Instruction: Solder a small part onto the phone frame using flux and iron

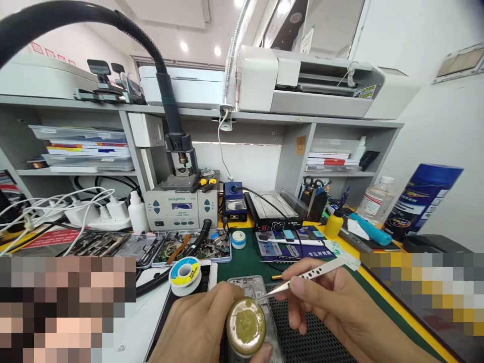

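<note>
My left hand (204, 317), closed, grips a small round jar (246, 326) whose olive-yellow, shiny face is turned up toward me. Pinched in my right hand (321, 297) is a pair of metal tweezers (313, 275) with a row of holes. Their tips point left, near the jar's upper rim; whether they touch it I cannot tell. Under the jar lies an opened phone (245, 285), partly hidden by my left hand, on a black perforated mat (298, 327).
A solder spool (185, 275) stands left of my hands. Behind are trays of phone parts (189, 247), a hot-air station (181, 209), a blue soldering iron unit (234, 201) and a small round tin (238, 239). A yellow bottle (334, 224) stands at the right.
</note>
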Tool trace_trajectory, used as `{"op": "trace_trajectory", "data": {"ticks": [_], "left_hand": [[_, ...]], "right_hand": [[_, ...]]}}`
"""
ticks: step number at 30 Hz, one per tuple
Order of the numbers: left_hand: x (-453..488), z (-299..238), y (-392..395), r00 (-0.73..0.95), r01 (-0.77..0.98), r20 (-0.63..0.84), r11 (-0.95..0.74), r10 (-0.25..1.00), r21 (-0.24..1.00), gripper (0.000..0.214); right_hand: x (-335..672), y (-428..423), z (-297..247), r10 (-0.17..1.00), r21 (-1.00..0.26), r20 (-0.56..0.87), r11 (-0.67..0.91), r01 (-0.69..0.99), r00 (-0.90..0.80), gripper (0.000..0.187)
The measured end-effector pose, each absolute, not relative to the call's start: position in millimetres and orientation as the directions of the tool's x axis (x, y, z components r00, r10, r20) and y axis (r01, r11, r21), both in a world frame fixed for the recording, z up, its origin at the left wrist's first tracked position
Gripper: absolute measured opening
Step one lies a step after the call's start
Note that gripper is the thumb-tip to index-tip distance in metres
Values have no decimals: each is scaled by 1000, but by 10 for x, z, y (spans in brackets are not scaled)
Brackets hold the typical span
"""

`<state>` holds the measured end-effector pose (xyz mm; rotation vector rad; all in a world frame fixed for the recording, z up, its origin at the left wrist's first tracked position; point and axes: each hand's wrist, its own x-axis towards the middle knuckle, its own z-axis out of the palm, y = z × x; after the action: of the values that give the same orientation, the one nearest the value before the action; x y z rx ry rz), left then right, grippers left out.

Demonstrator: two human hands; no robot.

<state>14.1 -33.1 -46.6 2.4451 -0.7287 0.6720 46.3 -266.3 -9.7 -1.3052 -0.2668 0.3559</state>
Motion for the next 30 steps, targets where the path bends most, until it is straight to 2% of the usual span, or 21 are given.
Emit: {"op": "trace_trajectory", "data": {"ticks": [9,19,26,30], "left_hand": [[144,-488,-315,712,-614,603,-735,-359,288,43],[122,-474,-326,679,-643,612,-731,-406,228,55],[173,-273,-169,707,-548,604,-825,-368,139,47],[326,35,-155,811,-454,481,-877,-332,159,37]], "right_hand": [[470,-2692,-142,424,-966,-2,233,-111,906,19],[528,-2757,-122,444,-935,64,340,-102,894,12],[633,-2848,-42,370,-897,112,437,-66,922,15],[685,-2892,7,339,-875,137,482,-47,931,15]]}}
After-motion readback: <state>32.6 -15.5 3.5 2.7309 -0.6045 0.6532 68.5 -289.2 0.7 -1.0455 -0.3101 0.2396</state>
